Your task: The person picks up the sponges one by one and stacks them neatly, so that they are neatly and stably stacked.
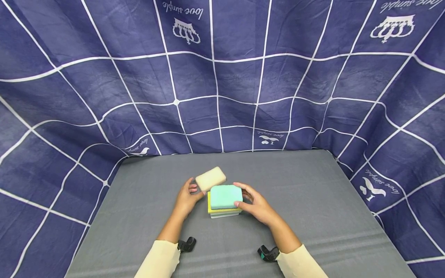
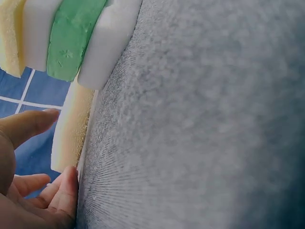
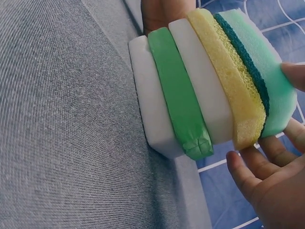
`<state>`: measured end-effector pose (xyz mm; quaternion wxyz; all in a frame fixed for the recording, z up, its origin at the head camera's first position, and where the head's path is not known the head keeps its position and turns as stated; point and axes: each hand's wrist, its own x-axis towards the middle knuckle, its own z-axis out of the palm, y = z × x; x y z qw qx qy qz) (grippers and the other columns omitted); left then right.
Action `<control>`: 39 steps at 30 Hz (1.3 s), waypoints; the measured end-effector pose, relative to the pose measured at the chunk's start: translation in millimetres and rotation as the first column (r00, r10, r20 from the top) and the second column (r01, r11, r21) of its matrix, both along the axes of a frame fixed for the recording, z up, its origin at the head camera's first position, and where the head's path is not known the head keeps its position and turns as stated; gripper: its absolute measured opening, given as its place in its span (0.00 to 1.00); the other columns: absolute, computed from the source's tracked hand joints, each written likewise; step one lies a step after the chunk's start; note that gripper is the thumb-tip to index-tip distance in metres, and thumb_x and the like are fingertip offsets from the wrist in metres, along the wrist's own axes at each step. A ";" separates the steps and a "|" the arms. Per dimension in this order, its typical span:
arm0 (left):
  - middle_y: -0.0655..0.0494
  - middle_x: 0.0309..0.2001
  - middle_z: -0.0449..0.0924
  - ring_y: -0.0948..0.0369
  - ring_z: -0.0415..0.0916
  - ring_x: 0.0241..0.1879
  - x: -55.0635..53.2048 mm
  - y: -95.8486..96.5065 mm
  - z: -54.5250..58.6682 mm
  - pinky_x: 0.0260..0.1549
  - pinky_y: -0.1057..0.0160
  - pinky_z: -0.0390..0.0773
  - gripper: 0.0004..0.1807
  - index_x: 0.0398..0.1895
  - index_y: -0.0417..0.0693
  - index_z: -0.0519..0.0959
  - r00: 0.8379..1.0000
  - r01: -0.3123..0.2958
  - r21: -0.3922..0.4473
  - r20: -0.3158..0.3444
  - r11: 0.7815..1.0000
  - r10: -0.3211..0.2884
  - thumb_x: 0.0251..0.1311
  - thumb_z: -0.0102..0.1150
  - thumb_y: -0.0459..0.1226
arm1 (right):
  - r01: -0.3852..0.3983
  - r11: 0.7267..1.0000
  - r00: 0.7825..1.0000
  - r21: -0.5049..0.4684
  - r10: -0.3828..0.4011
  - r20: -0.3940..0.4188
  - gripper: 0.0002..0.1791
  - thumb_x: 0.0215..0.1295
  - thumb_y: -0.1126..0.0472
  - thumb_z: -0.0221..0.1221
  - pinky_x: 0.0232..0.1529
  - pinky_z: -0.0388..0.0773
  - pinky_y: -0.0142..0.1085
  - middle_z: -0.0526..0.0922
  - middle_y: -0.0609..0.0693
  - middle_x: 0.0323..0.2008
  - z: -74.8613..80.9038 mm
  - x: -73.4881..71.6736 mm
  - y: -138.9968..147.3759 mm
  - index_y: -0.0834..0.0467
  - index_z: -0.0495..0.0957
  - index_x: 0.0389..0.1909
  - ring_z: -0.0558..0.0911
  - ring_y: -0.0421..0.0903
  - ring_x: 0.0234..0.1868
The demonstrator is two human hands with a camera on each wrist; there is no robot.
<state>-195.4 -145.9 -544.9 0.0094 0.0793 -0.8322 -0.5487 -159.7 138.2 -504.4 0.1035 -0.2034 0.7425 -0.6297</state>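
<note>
A stack stands on the grey table. From the bottom it has a white block (image 3: 150, 95), a green-wrapped block (image 3: 178, 90), another white block (image 3: 202, 81), a yellow sponge (image 3: 228, 81) and a mint green sponge (image 1: 226, 197) with a dark teal scouring layer. My right hand (image 1: 259, 206) pinches the mint green sponge at its right end, thumb on the near side and fingers on the far side. Behind the stack, to its left, lies a cream sponge (image 1: 210, 178). My left hand (image 1: 185, 201) is beside it, thumb and fingers apart, fingertips right at its near left end.
The grey table (image 1: 146, 216) carries the stack and the cream sponge. A dark blue curtain (image 1: 240, 81) with white grid lines hangs behind the table and on both sides. Each wrist bears a black band (image 1: 187, 244).
</note>
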 end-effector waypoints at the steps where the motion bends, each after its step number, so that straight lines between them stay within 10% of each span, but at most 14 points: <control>1: 0.41 0.59 0.77 0.46 0.76 0.59 -0.5 0.0 0.4 0.58 0.47 0.77 0.46 0.76 0.42 0.62 1.000 0.000 -0.007 0.001 1.000 0.000 0.54 0.74 0.37 | 0.001 1.000 1.000 0.001 -0.001 -0.002 0.37 0.64 0.61 0.68 0.65 0.74 0.34 0.70 0.58 0.70 0.1 0.1 0.1 0.55 0.66 0.73 0.73 0.59 0.68; 39: 0.47 0.47 0.77 0.57 0.80 0.41 -19.2 -9.3 2.4 0.39 0.62 0.76 0.50 0.73 0.42 0.66 0.996 0.086 -0.238 0.021 0.967 -0.083 0.46 0.80 0.44 | 0.010 1.000 1.000 0.017 -0.010 -0.003 0.38 0.64 0.60 0.68 0.65 0.75 0.33 0.71 0.58 0.70 -1.0 0.3 -0.7 0.58 0.65 0.74 0.74 0.58 0.68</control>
